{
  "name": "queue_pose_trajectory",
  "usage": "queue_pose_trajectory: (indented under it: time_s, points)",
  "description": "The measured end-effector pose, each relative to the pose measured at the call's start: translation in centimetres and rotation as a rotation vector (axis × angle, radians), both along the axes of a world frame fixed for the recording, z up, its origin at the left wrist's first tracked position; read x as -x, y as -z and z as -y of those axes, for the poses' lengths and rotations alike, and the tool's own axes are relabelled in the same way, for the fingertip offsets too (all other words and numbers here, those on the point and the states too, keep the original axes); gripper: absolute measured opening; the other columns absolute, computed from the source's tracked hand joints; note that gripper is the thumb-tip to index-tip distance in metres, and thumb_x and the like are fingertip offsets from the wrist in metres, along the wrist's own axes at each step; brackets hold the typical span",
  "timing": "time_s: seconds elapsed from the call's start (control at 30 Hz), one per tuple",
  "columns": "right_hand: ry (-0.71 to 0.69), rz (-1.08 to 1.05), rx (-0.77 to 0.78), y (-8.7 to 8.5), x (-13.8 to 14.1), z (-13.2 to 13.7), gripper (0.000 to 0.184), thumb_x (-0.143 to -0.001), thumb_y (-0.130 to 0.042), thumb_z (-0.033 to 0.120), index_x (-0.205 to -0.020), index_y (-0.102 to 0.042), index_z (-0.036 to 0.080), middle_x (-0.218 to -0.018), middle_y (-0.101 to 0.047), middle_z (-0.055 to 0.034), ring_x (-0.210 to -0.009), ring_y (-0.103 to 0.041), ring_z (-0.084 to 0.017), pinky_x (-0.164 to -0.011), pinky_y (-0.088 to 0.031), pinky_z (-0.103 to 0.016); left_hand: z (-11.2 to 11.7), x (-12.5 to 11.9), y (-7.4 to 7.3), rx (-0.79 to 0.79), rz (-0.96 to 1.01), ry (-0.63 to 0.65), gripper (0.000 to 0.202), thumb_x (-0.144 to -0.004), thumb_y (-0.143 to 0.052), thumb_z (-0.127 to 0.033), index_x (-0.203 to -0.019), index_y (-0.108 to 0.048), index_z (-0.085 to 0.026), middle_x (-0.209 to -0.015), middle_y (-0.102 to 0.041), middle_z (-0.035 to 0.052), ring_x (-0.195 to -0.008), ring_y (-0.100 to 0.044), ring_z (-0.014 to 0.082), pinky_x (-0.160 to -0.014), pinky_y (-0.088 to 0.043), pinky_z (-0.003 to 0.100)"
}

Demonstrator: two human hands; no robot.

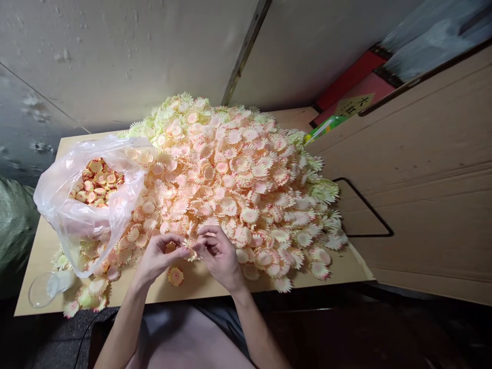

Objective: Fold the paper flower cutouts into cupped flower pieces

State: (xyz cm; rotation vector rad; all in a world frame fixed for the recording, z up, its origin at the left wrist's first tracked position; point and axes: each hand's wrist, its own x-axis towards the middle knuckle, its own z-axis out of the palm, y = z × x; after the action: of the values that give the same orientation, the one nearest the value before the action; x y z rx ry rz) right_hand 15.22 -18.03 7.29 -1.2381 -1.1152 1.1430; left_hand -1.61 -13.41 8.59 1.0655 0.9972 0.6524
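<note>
Between my two hands is a small pale artificial flower piece (189, 245) with toothed petals. My left hand (163, 252) pinches its left side with thumb and forefinger. From the right, the thumb and fingers of my right hand (219, 253) close on the same piece. Just below my hands, a single yellowish flower disc with pink tips (176, 276) lies on the table. Behind them spreads a large heap of pale pink and cream flower pieces (230, 174). On the left, an open clear plastic bag (57, 189) holds smaller, darker yellow-and-red flower pieces (98, 179).
A clear cup (40, 290) lies near the front left corner of the wooden table (142, 302). Cardboard (423, 179) stands along the right side, with a black wire frame (369, 205) against it. Red boxes (351, 77) sit at the back right. A wall (115, 56) closes the back.
</note>
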Motion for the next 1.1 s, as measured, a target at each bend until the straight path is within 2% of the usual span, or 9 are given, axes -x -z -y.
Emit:
queue_pose_trajectory:
  time_s: [0.13,0.33,0.4,0.5,0.6,0.67,0.73,0.9,1.1]
  points:
    - [0.026,0.041,-0.017,0.2,0.5,0.2,0.027,-0.086,-0.071,0.042,-0.097,-0.055,0.024,-0.064,-0.062,0.0042,-0.052,-0.057,-0.011,-0.050,-0.046,-0.021,0.0,-0.1,0.1,-0.090,-0.068,-0.109,0.030,-0.074,-0.080,-0.043,-0.075,-0.069,-0.015,-0.070,-0.062,0.0016,-0.064,-0.053,0.0120,-0.062,-0.042,0.024]
    - [0.183,0.215,-0.082,0.1,-0.7,-0.9,0.019,-0.089,-0.068,0.040,-0.095,-0.060,0.024,-0.074,-0.068,-0.0002,-0.059,-0.063,-0.014,-0.053,-0.049,-0.023,-1.3,1.7,0.6,-0.241,-0.100,-0.555,0.028,-0.082,-0.072,-0.045,-0.084,-0.066,-0.018,-0.075,-0.059,-0.0015,-0.065,-0.050,0.0089,-0.061,-0.042,0.019]
    - [0.255,0.356,-0.148,-0.7,-2.0,-2.3,0.023,-0.094,-0.060,0.040,-0.109,-0.062,0.023,-0.103,-0.073,-0.0090,-0.088,-0.071,-0.020,-0.075,-0.058,-0.032,-1.5,2.2,0.6,-0.266,-0.124,-0.540,0.026,-0.082,-0.073,-0.043,-0.087,-0.066,-0.018,-0.078,-0.060,-0.0010,-0.068,-0.052,0.0090,-0.063,-0.043,0.018]
    - [0.340,0.578,-0.304,-2.3,-3.4,-3.9,0.035,-0.094,-0.058,0.043,-0.121,-0.063,0.021,-0.134,-0.062,-0.0156,-0.132,-0.053,-0.031,-0.108,-0.045,-0.050,-1.3,2.0,0.4,-0.227,-0.088,-0.496,0.028,-0.081,-0.074,-0.043,-0.090,-0.065,-0.019,-0.080,-0.061,-0.0003,-0.069,-0.053,0.0092,-0.063,-0.044,0.019]
    - [0.207,0.524,-0.353,-3.3,-2.6,-4.0,0.036,-0.087,-0.070,0.041,-0.118,-0.065,0.023,-0.118,-0.070,-0.0117,-0.114,-0.065,-0.027,-0.098,-0.054,-0.043,-0.7,0.9,0.2,-0.184,-0.062,-0.469,0.029,-0.080,-0.075,-0.045,-0.090,-0.065,-0.019,-0.080,-0.061,-0.0002,-0.066,-0.053,0.0094,-0.060,-0.045,0.019]
    - [-0.028,0.422,-0.275,-3.2,-1.3,-3.5,0.048,-0.082,-0.077,0.036,-0.126,-0.061,0.025,-0.114,-0.074,-0.0079,-0.105,-0.071,-0.023,-0.093,-0.057,-0.037,-0.4,0.3,-0.2,-0.180,-0.065,-0.411,0.028,-0.080,-0.075,-0.044,-0.089,-0.066,-0.019,-0.081,-0.062,0.0008,-0.069,-0.056,0.0110,-0.063,-0.046,0.021]
    - [-0.104,0.356,-0.197,-2.6,0.0,-3.2,0.055,-0.080,-0.079,0.033,-0.130,-0.059,0.025,-0.114,-0.076,-0.0067,-0.105,-0.072,-0.022,-0.096,-0.056,-0.035,-0.2,0.0,-0.6,-0.194,-0.083,-0.325,0.026,-0.083,-0.072,-0.043,-0.089,-0.069,-0.018,-0.083,-0.065,0.0029,-0.076,-0.059,0.0138,-0.068,-0.048,0.023]
    - [0.030,0.157,-0.092,-1.3,0.9,-3.4,0.031,-0.086,-0.073,0.029,-0.116,-0.065,0.025,-0.094,-0.080,-0.0032,-0.091,-0.076,-0.020,-0.094,-0.057,-0.035,-0.4,0.6,-1.3,-0.245,-0.184,-0.255,0.027,-0.088,-0.066,-0.043,-0.094,-0.072,-0.018,-0.086,-0.068,0.0044,-0.083,-0.062,0.0169,-0.075,-0.048,0.026]
    - [0.097,0.044,-0.018,-0.8,0.5,-3.4,0.023,-0.076,-0.081,0.028,-0.093,-0.068,0.022,-0.091,-0.075,-0.0027,-0.079,-0.075,-0.017,-0.073,-0.059,-0.025,-0.9,0.4,0.3,-0.312,-0.233,-0.174,0.030,-0.084,-0.072,-0.042,-0.103,-0.071,-0.019,-0.100,-0.070,0.0061,-0.091,-0.063,0.0180,-0.084,-0.049,0.028]
